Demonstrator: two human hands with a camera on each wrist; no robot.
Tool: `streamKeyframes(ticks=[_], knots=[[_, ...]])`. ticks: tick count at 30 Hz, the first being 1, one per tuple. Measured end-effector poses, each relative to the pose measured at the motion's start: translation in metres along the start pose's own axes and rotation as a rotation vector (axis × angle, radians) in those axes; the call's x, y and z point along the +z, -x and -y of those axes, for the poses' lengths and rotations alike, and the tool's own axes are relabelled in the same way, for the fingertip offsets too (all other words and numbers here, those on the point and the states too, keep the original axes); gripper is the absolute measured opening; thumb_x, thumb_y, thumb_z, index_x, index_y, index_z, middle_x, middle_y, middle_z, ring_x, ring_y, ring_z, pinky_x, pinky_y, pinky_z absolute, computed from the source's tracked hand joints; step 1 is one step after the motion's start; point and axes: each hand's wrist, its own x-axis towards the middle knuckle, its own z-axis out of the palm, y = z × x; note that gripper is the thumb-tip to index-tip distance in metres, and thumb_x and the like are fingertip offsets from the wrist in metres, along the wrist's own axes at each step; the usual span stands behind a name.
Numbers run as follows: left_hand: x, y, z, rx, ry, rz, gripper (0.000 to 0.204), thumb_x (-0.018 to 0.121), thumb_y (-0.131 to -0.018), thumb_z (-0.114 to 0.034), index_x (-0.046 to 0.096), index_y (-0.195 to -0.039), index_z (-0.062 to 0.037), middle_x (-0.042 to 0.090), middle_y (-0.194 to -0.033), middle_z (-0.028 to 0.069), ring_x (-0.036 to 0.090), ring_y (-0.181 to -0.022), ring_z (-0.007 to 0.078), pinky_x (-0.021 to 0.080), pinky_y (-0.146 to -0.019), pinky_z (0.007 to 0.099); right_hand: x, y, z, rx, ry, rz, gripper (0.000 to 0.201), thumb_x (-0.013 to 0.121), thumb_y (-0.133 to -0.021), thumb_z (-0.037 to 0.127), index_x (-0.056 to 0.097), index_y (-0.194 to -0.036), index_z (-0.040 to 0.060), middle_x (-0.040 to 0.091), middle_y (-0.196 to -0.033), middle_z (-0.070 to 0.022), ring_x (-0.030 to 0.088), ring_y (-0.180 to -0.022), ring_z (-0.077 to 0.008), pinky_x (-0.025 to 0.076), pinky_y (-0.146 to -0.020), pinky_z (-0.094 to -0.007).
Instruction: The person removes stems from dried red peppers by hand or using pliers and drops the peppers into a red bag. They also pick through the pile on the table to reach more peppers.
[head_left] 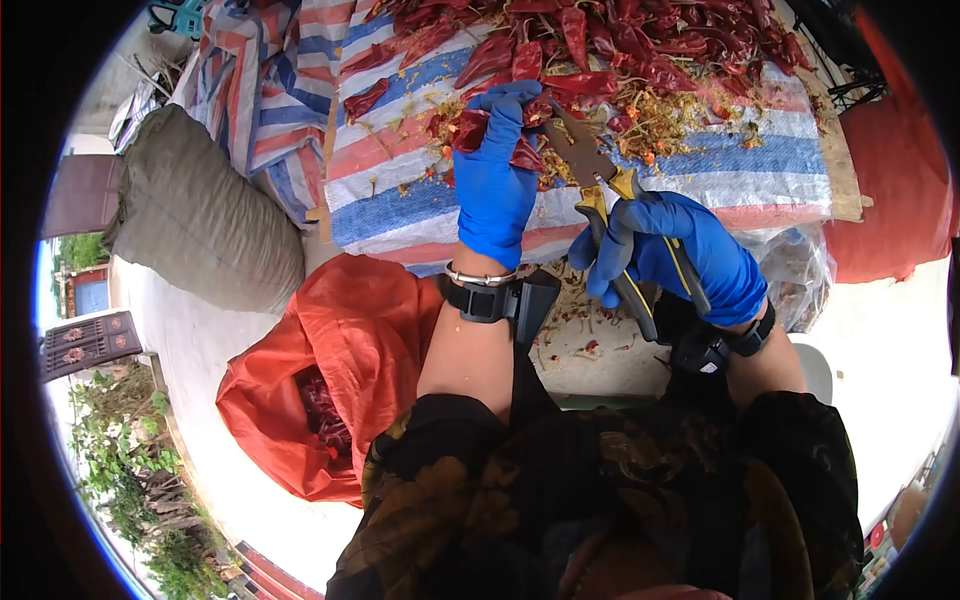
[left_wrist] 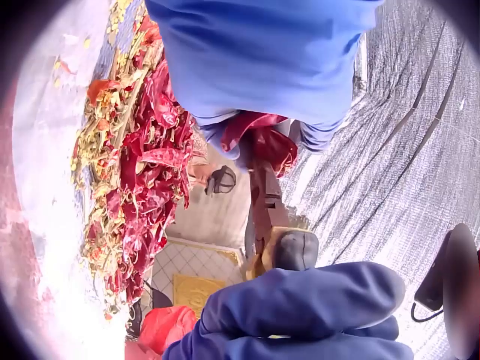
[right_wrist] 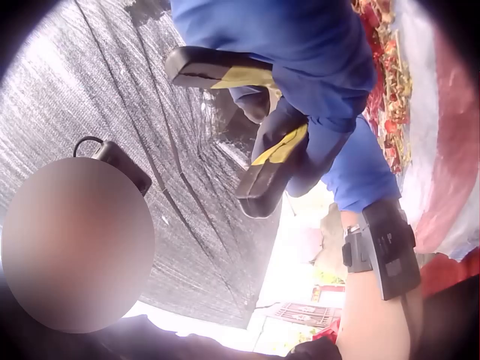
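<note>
My gloved left hand (head_left: 495, 195) holds dried red chillies (head_left: 468, 131) in its fingers, above the front part of a striped sheet (head_left: 390, 205). In my gloved right hand (head_left: 695, 250) is a pair of pliers (head_left: 598, 192) with yellow and black handles, fingers wrapped around them. The jaws stand slightly apart and point at the left fingertips. From the left wrist view, the plier tips meet a red chilli (left_wrist: 274, 146) between the left fingers. Both handles (right_wrist: 274, 169) stick out of the right fist in the right wrist view.
A heap of dried chillies (head_left: 640, 40) covers the far part of the sheet, with yellowish stems and seeds (head_left: 670, 120) scattered before it. An open red sack (head_left: 370, 300) with chillies inside stands at the left, a full grey sack (head_left: 205, 215) behind it. Red cloth (head_left: 890, 190) is at the right.
</note>
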Motion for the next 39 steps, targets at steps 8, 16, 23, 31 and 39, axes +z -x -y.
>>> streamKeyframes(ticks=[8, 16, 23, 31, 39], knots=[[-0.005, -0.005, 0.008, -0.106, 0.296, -0.157, 0.026, 0.058, -0.085, -0.012, 0.052, -0.110, -0.0077, 0.055, -0.102, -0.0003, 0.052, -0.091, 0.0096, 0.042, -0.075, 0.0262, -0.008, -0.001, 0.001, 0.025, -0.010, 0.089, 0.041, 0.042, -0.090, 0.026, 0.062, -0.082, -0.0086, 0.062, -0.088, -0.0187, 0.055, -0.096, -0.0244, 0.046, -0.081, -0.0347], [-0.007, -0.005, 0.007, -0.100, 0.431, -0.075, 0.025, 0.050, -0.087, -0.003, 0.050, -0.112, -0.0065, 0.055, -0.106, 0.0016, 0.052, -0.097, 0.0117, 0.043, -0.080, 0.0245, -0.005, -0.001, -0.001, 0.051, 0.014, 0.066, 0.040, 0.042, -0.089, 0.026, 0.062, -0.081, -0.0077, 0.063, -0.083, -0.0172, 0.054, -0.099, -0.0247, 0.046, -0.078, -0.0346], [-0.008, -0.006, 0.010, -0.066, 0.411, -0.076, 0.025, 0.046, -0.087, 0.001, 0.049, -0.111, -0.0047, 0.054, -0.108, 0.0067, 0.052, -0.102, 0.0154, 0.043, -0.090, 0.0276, 0.001, 0.003, 0.000, 0.018, 0.004, 0.023, 0.042, 0.043, -0.085, 0.027, 0.060, -0.070, -0.0084, 0.060, -0.069, -0.0203, 0.055, -0.087, -0.0286, 0.049, -0.067, -0.0354], [-0.006, -0.006, 0.008, -0.019, 0.447, -0.053, 0.024, 0.048, -0.085, 0.004, 0.050, -0.108, -0.0043, 0.055, -0.107, 0.0071, 0.056, -0.095, 0.0182, 0.046, -0.086, 0.0290, -0.003, 0.004, 0.001, 0.070, -0.127, 0.002, 0.041, 0.042, -0.086, 0.027, 0.057, -0.070, -0.0078, 0.058, -0.081, -0.0247, 0.060, -0.070, -0.0302, 0.053, -0.058, -0.0378], [-0.005, -0.005, 0.006, 0.015, 0.407, -0.052, 0.023, 0.048, -0.085, 0.003, 0.050, -0.106, -0.0052, 0.054, -0.109, 0.0074, 0.055, -0.095, 0.0180, 0.046, -0.085, 0.0287, -0.017, 0.001, -0.006, 0.086, -0.428, 0.258, 0.046, 0.036, -0.090, 0.030, 0.058, -0.078, -0.0089, 0.056, -0.093, -0.0290, 0.062, -0.076, -0.0346, 0.055, -0.065, -0.0415]])
